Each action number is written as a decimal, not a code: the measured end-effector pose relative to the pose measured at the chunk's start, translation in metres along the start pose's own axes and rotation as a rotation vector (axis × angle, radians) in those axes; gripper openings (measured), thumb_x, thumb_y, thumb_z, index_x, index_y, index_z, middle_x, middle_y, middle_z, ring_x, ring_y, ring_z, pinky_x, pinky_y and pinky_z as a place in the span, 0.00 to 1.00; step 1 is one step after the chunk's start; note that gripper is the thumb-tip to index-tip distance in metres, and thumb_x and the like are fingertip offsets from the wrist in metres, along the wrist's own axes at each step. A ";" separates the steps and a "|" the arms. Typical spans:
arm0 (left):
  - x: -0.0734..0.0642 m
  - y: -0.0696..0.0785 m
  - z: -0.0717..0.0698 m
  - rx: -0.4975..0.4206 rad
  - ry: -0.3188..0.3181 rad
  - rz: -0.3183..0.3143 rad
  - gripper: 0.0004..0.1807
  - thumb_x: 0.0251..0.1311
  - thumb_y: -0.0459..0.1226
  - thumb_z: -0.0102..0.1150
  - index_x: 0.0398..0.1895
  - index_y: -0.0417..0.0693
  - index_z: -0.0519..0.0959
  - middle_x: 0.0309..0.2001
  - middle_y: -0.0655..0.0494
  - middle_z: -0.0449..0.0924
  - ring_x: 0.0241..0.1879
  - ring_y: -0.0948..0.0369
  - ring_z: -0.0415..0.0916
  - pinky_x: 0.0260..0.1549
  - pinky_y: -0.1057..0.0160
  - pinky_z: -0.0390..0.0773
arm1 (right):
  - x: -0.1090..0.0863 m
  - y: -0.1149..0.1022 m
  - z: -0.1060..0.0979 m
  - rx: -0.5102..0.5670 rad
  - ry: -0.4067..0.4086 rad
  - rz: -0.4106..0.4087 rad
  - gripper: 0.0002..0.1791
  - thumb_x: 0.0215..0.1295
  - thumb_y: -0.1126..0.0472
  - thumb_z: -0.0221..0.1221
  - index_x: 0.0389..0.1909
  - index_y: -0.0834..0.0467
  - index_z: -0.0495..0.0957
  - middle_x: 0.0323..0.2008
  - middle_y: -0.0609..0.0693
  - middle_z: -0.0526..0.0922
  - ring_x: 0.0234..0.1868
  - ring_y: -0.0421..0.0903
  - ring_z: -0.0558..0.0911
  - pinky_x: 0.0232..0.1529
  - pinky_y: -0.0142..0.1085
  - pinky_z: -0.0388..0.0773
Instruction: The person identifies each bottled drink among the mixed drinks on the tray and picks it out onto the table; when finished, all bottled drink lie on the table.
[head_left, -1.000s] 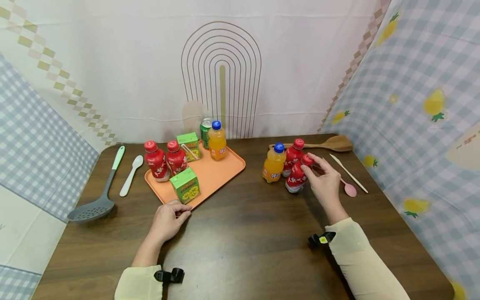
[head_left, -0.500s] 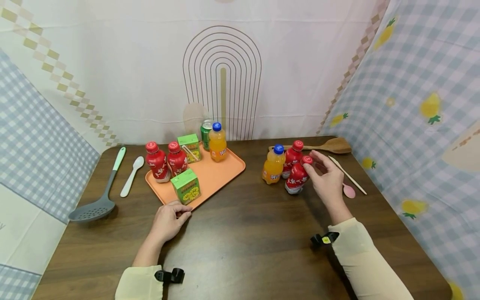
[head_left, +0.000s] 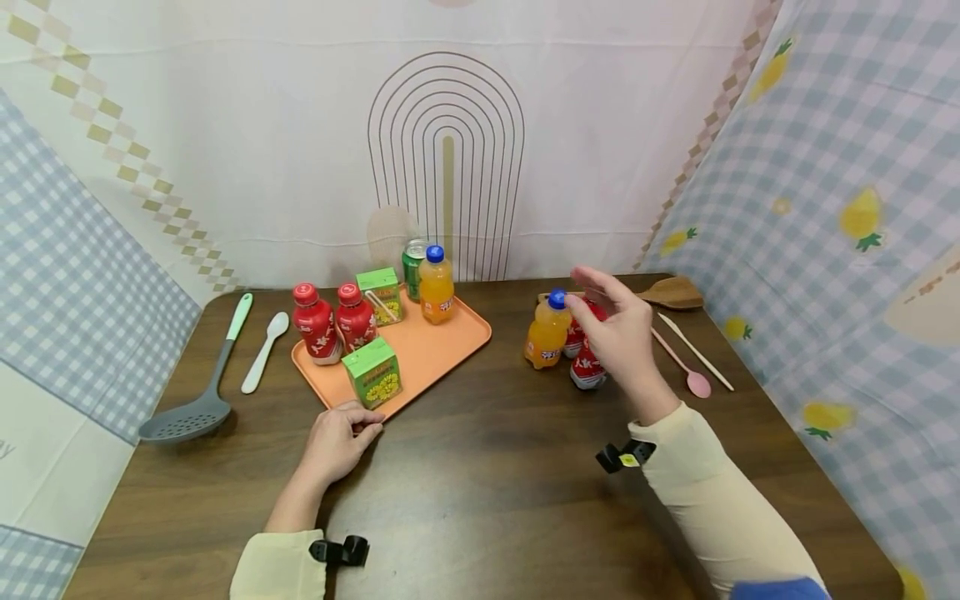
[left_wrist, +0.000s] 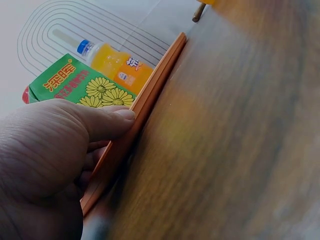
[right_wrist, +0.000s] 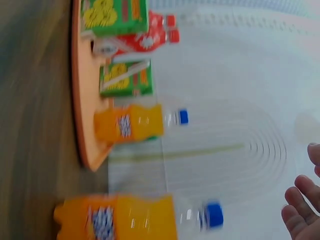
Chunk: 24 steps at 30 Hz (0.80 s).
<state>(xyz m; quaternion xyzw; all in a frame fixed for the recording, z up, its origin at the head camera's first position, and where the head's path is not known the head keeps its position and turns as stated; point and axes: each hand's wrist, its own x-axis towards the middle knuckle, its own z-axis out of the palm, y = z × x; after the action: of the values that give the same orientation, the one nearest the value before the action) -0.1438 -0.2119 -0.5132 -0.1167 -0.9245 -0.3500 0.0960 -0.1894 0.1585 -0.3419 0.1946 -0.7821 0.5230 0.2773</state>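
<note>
Bench (head_left: 480, 475) is stretching beneath everything, and on its left half we are seeing the orange tray (head_left: 427, 354) lying aslant, well apart from the drinks on the right. Above those drinks the right hand (head_left: 618, 333) is hovering, much the nearer of the two, its fingers standing apart from the thumb with nothing between them. The left hand (head_left: 335, 439) is pinching the tray's near edge, thumb along the rim and the other fingers partly hidden. We are judging that the next move is turning on the juice bottle (head_left: 546, 337), which is standing upright on the bench, its long axis vertical, just below and to the left of the right hand's fingers. Two red bottles (head_left: 588, 373) are standing close by on its right, partly covered by that hand, so we are reckoning the top to be the freer side to approach. Smallest of all, the blue cap (head_left: 557, 298) is crowning the upright axis; the head view is showing the thumb overlapping it, while the right wrist view is showing the other fingers clear of it, so we are leaving thumb contact undecided.
</note>
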 end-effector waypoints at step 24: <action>0.001 -0.005 0.001 -0.008 0.019 0.029 0.05 0.52 0.32 0.70 0.32 0.51 0.88 0.27 0.67 0.79 0.27 0.67 0.73 0.29 0.64 0.72 | 0.048 0.039 0.126 0.078 -0.203 0.018 0.20 0.63 0.57 0.63 0.56 0.54 0.78 0.53 0.49 0.81 0.53 0.42 0.79 0.52 0.39 0.76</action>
<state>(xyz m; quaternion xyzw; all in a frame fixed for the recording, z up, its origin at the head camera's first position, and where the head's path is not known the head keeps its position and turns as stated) -0.1466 -0.2143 -0.5167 -0.1272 -0.9203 -0.3533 0.1093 -0.2783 0.0558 -0.3765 0.2501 -0.7869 0.5332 0.1841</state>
